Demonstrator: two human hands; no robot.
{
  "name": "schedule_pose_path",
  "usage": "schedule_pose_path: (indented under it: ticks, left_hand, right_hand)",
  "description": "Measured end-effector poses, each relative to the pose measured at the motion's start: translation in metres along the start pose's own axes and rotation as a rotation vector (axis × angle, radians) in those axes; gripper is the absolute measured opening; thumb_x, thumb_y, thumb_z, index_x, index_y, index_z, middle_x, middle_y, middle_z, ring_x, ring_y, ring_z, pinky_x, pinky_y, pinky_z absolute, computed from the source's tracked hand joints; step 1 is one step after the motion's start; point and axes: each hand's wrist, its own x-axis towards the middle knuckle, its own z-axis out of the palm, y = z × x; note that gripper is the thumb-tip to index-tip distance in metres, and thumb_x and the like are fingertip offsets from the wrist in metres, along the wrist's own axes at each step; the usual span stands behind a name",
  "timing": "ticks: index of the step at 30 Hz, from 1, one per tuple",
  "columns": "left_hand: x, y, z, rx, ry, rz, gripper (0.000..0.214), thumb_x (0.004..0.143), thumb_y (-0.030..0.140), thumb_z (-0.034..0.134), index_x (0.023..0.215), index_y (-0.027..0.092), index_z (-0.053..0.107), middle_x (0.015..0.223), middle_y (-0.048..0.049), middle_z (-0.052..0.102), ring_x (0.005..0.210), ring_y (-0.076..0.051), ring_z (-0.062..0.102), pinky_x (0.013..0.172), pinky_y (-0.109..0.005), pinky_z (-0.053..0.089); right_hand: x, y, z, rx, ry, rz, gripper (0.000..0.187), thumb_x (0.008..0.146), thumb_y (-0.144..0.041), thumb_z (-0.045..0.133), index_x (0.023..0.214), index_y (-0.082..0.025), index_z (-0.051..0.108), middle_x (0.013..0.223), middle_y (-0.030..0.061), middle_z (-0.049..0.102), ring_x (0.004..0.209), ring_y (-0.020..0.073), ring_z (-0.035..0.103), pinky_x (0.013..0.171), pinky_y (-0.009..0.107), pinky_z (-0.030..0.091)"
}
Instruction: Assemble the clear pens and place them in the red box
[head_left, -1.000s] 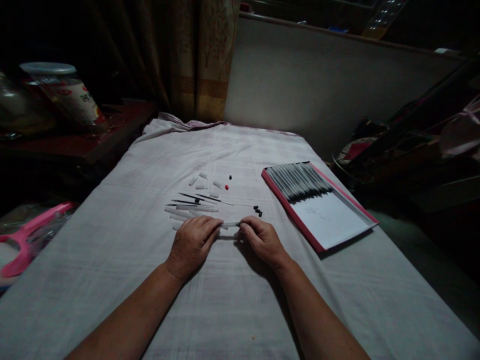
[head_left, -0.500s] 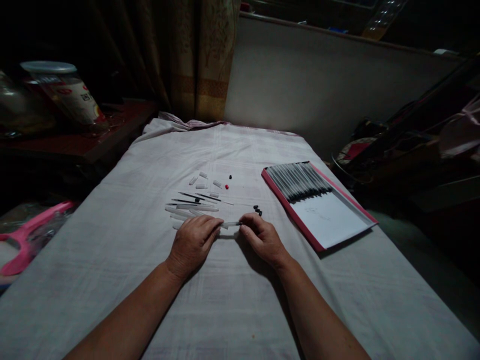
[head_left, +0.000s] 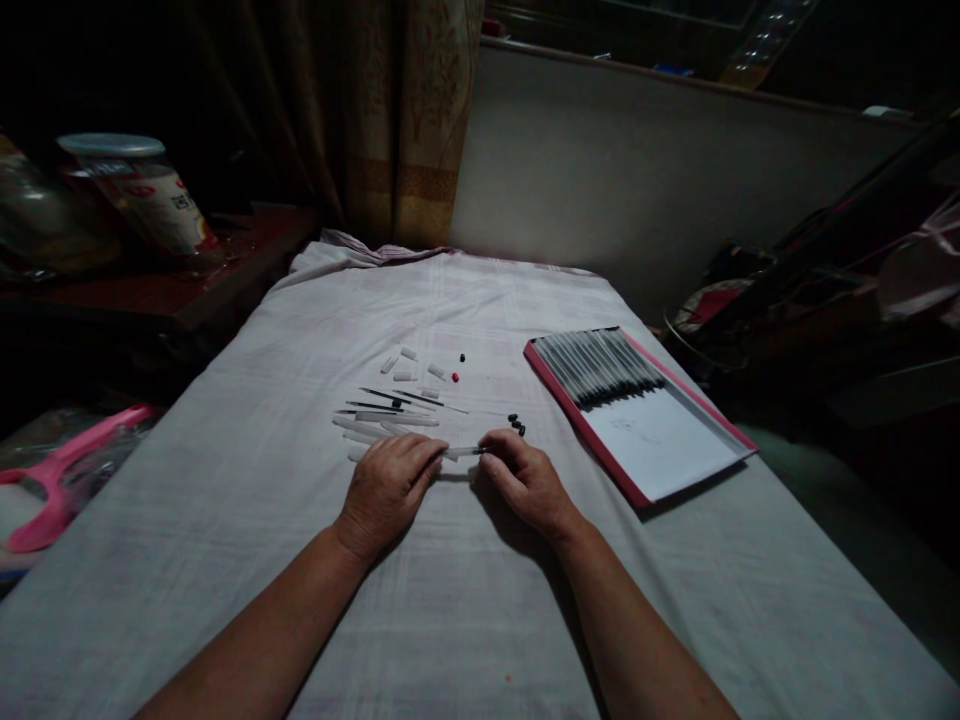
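Both of my hands rest on a white cloth [head_left: 247,520] and pinch one clear pen barrel [head_left: 462,452] between them. My left hand [head_left: 387,490] grips its left end with curled fingers. My right hand [head_left: 525,482] grips its right end. Just beyond the hands lie loose pen parts: clear barrels [head_left: 375,424], thin black refills [head_left: 390,397], small clear caps [head_left: 409,364], a red plug [head_left: 455,377] and a few black plugs [head_left: 514,423]. To the right, a shallow red-edged box [head_left: 660,440] holds a row of assembled pens [head_left: 600,362].
A dark red side table [head_left: 187,290] at the left carries a lidded plastic jar [head_left: 142,195]. A pink plastic object [head_left: 52,475] lies at the lower left. A curtain [head_left: 405,120] and a pale wall stand behind. Dark clutter fills the right side.
Almost nothing has changed. Both hands stay on the clear pen barrel; the view has dipped slightly.
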Motion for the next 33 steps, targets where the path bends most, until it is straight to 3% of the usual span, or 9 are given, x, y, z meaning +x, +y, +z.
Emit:
schedule_pose_path:
  ticks: [3, 9, 20, 25, 30, 33]
  left_hand:
    - [-0.0001, 0.0002, -0.0001, 0.006, -0.002, 0.006, 0.017, 0.097, 0.025, 0.052, 0.107, 0.019, 0.065, 0.095, -0.0052, 0.072, 0.084, -0.021, 0.067, 0.073, -0.033, 0.049]
    - [0.0015, 0.0017, -0.0009, -0.008, 0.002, 0.005, 0.016, 0.096, 0.024, 0.053, 0.105, 0.019, 0.065, 0.094, -0.0052, 0.073, 0.085, -0.021, 0.067, 0.074, -0.033, 0.049]
    - [-0.0019, -0.0020, 0.0034, -0.008, 0.017, -0.010, 0.017, 0.095, 0.025, 0.056, 0.107, 0.020, 0.066, 0.097, -0.0057, 0.073, 0.086, -0.021, 0.067, 0.075, -0.033, 0.050]
    - [-0.0001, 0.0001, 0.0013, -0.015, -0.009, -0.002, 0.019, 0.096, 0.027, 0.053, 0.106, 0.021, 0.068, 0.095, -0.0068, 0.073, 0.086, -0.020, 0.068, 0.075, -0.033, 0.050]
    - [0.0010, -0.0006, 0.0020, -0.004, -0.015, 0.003, 0.019, 0.095, 0.026, 0.053, 0.107, 0.021, 0.068, 0.097, -0.0075, 0.074, 0.087, -0.021, 0.068, 0.075, -0.033, 0.049]
    - [0.0026, -0.0013, 0.0037, 0.002, -0.037, 0.007, 0.021, 0.093, 0.023, 0.055, 0.109, 0.021, 0.068, 0.100, -0.0085, 0.073, 0.091, -0.022, 0.068, 0.078, -0.034, 0.050]
  right_hand:
    - [0.0002, -0.0001, 0.0000, -0.044, 0.024, -0.018, 0.014, 0.091, -0.031, 0.051, 0.091, -0.021, 0.061, 0.079, 0.0017, 0.067, 0.071, 0.0152, 0.063, 0.069, 0.026, 0.049]
    - [0.0003, 0.0000, 0.0008, -0.028, 0.006, -0.005, 0.015, 0.090, -0.030, 0.052, 0.098, -0.021, 0.062, 0.078, 0.0011, 0.068, 0.071, 0.0156, 0.064, 0.069, 0.026, 0.049]
    - [0.0027, -0.0028, 0.0025, -0.067, 0.024, 0.018, 0.028, 0.092, -0.034, 0.048, 0.070, -0.020, 0.058, 0.062, -0.0013, 0.059, 0.059, 0.0132, 0.056, 0.059, 0.023, 0.043]
    - [0.0033, -0.0050, 0.0013, -0.020, -0.010, 0.036, 0.018, 0.092, -0.033, 0.049, 0.086, -0.021, 0.062, 0.071, -0.0009, 0.065, 0.063, 0.0140, 0.060, 0.064, 0.025, 0.046]
    - [0.0037, -0.0053, 0.0003, -0.080, 0.022, 0.004, 0.026, 0.091, -0.035, 0.047, 0.074, -0.021, 0.061, 0.068, 0.0003, 0.064, 0.065, 0.0148, 0.059, 0.064, 0.025, 0.046]
    - [0.0036, -0.0057, 0.0009, -0.028, 0.013, 0.042, 0.026, 0.092, -0.037, 0.047, 0.085, -0.020, 0.065, 0.068, 0.0006, 0.066, 0.062, 0.0149, 0.061, 0.064, 0.026, 0.047]
